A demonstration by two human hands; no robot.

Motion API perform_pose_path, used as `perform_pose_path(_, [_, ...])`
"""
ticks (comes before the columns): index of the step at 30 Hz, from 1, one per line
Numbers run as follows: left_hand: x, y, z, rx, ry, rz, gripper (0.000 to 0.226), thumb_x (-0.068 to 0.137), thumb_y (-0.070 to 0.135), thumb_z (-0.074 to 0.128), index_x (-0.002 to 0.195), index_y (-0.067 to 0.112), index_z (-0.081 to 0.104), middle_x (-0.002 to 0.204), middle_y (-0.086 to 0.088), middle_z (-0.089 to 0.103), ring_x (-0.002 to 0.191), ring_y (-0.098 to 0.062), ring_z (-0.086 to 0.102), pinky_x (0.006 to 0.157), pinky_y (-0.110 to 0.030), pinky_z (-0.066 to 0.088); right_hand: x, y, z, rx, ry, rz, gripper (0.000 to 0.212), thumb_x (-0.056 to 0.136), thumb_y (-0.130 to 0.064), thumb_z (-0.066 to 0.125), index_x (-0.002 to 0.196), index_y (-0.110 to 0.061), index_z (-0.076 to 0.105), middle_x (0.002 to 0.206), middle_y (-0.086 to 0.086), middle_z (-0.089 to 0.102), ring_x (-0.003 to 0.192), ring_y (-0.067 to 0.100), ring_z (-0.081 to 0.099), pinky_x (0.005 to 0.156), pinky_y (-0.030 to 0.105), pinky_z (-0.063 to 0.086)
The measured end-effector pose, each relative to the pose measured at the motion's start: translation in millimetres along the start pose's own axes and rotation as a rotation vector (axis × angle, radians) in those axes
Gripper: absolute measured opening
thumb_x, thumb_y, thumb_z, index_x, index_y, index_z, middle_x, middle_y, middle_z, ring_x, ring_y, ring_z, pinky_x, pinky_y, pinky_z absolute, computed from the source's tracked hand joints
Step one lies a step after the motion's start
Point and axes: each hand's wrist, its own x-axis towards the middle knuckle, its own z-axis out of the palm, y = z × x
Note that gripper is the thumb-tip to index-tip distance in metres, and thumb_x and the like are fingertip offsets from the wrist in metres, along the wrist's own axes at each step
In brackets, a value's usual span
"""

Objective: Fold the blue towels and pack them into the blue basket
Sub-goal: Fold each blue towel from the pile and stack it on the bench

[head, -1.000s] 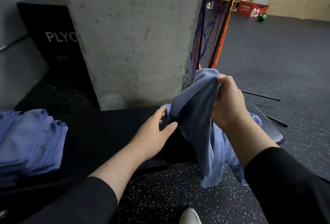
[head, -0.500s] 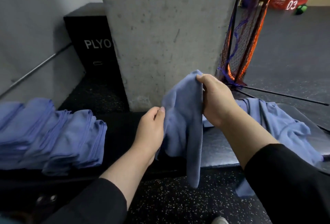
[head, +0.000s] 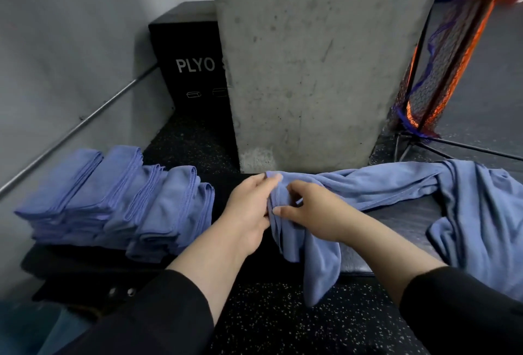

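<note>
Your left hand [head: 249, 207] and right hand [head: 311, 213] both pinch one crumpled blue cloth towel [head: 319, 255], its end hanging over the edge of the dark padded surface [head: 396, 230]. Folded blue towels [head: 119, 201] sit stacked at left. A black box [head: 189, 71] behind reads "PLYO" (the rest hidden by the concrete pillar [head: 311, 57]).

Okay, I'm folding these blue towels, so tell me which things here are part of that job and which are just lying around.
Part of the job:
- unfolded towel, gripped by the left hand and the right hand
- folded towel stack
- loose towel on the black bench
- blue basket: not in view

Just lying about:
- black plyo box
- concrete pillar
- orange net
- metal rail
</note>
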Motion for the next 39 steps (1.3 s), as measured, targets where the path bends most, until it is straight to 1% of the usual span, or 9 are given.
perform_pose_path(2, [-1,-1,-1,0.085,0.011,0.046,0.015,0.094,0.010,0.064,0.102,0.021,0.071,0.104,-0.011,0.076,0.105,-0.031,0.071,0.099,-0.052,0.051,2,4,4,0.012,-0.006,-0.008,0.031,0.088,-0.050,0.069,0.083,-0.025,0.052,0.069,-0.011,0.053,0.063,0.006,0.049,0.059,0.021,0.039])
perform_pose_path(6, [6,2,-7,0.350,0.182,0.213,0.024,0.093,0.010,0.053,0.098,0.025,0.070,0.098,0.002,0.074,0.097,-0.015,0.069,0.086,-0.036,0.055,14,16,2,0.116,0.002,-0.010,0.035,0.080,-0.061,0.068,0.094,-0.029,0.064,0.089,-0.013,0.068,0.082,0.005,0.063,0.080,0.029,0.052])
perform_pose_path(12, [17,-3,-18,0.705,0.211,0.371,0.015,0.096,0.018,0.056,0.093,0.018,0.070,0.087,0.001,0.070,0.077,-0.013,0.058,0.062,-0.024,0.041,32,81,-12,-0.258,0.239,0.207,0.043,0.091,-0.040,0.054,0.132,-0.027,0.051,0.136,0.000,0.053,0.124,0.028,0.050,0.095,0.044,0.045])
perform_pose_path(17, [21,-10,-20,0.820,0.198,0.397,0.019,0.099,0.024,0.055,0.087,0.018,0.068,0.078,0.008,0.065,0.072,-0.009,0.055,0.058,-0.023,0.038,42,127,1,-0.401,0.161,0.325,0.043,0.100,-0.036,0.040,0.142,-0.029,0.040,0.151,0.001,0.037,0.139,0.027,0.035,0.105,0.060,0.034])
perform_pose_path(23, [20,-13,-16,0.756,0.137,0.399,0.025,0.098,0.016,0.055,0.078,0.017,0.068,0.059,0.023,0.063,0.059,0.013,0.054,0.053,-0.008,0.035,58,117,25,-0.487,0.197,0.188,0.040,0.097,-0.017,0.035,0.134,-0.022,0.049,0.139,0.005,0.044,0.126,0.035,0.038,0.107,0.054,0.033])
perform_pose_path(28, [23,-18,-23,0.683,0.118,0.352,0.024,0.098,0.015,0.055,0.081,0.016,0.072,0.089,0.009,0.075,0.088,-0.003,0.067,0.078,-0.019,0.048,80,109,32,-0.258,0.169,0.035,0.039,0.097,-0.019,0.034,0.127,-0.022,0.058,0.135,0.005,0.051,0.131,0.033,0.041,0.114,0.046,0.029])
perform_pose_path(32, [20,-18,-28,0.640,0.157,0.318,0.022,0.100,0.019,0.054,0.083,0.019,0.070,0.086,0.005,0.071,0.078,-0.007,0.060,0.071,-0.019,0.044,92,98,27,-0.001,0.102,-0.042,0.045,0.094,-0.004,0.045,0.133,-0.019,0.060,0.136,0.002,0.057,0.126,0.020,0.051,0.109,0.032,0.037])
perform_pose_path(35, [19,-15,-29,0.474,0.131,0.250,0.011,0.095,0.022,0.061,0.093,0.021,0.072,0.094,-0.001,0.075,0.094,-0.017,0.069,0.089,-0.036,0.054,94,102,25,0.078,0.277,-0.043,0.043,0.091,-0.009,0.052,0.133,-0.016,0.059,0.139,0.001,0.055,0.129,0.019,0.051,0.112,0.036,0.037])
perform_pose_path(39, [14,-8,-27,0.381,0.075,0.195,0.024,0.077,0.024,0.059,0.097,0.020,0.073,0.095,-0.004,0.076,0.096,-0.025,0.072,0.090,-0.045,0.056,81,97,23,-0.100,0.550,-0.045,0.022,0.093,-0.039,0.061,0.100,-0.019,0.065,0.103,0.003,0.059,0.097,0.027,0.059,0.084,0.040,0.049])
